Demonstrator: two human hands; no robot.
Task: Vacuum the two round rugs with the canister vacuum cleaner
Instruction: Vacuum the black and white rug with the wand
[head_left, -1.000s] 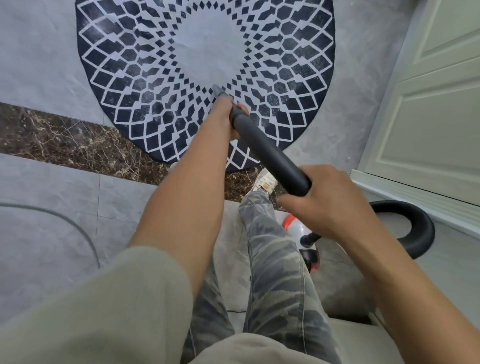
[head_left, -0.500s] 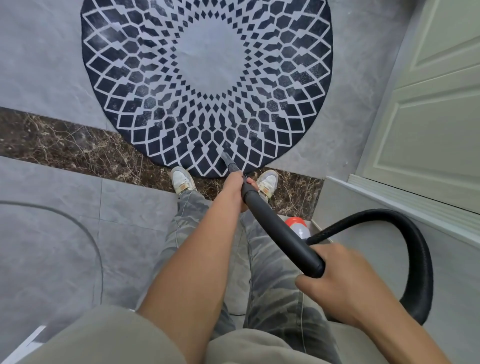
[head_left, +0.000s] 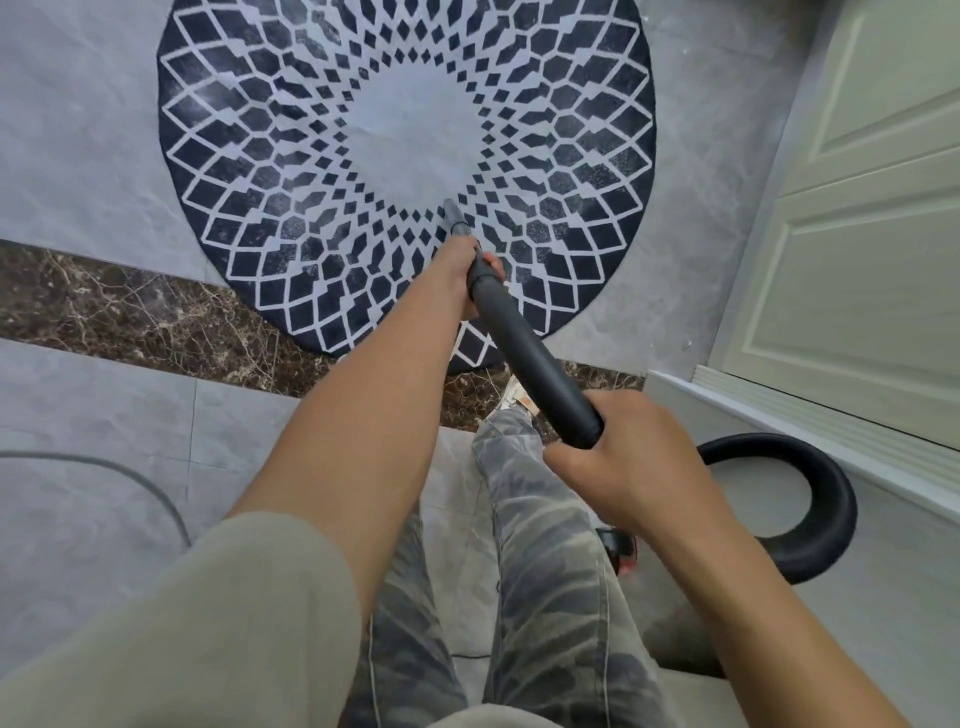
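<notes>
The black vacuum tube (head_left: 524, 353) runs on a long diagonal from lower right to upper left, pointing away from me. Its narrow nozzle (head_left: 454, 215) sits over the round rug (head_left: 260, 156), at the near edge of the plain grey centre. My left hand (head_left: 460, 270) holds the tube near the nozzle, fingers curled round it. My right hand (head_left: 623, 467) grips the rear end, fingers wrapped tight. The black hose (head_left: 821, 499) loops over the grey floor (head_left: 78, 405) beside a white door (head_left: 857, 260). A grey cord (head_left: 130, 478) curves at left.
</notes>
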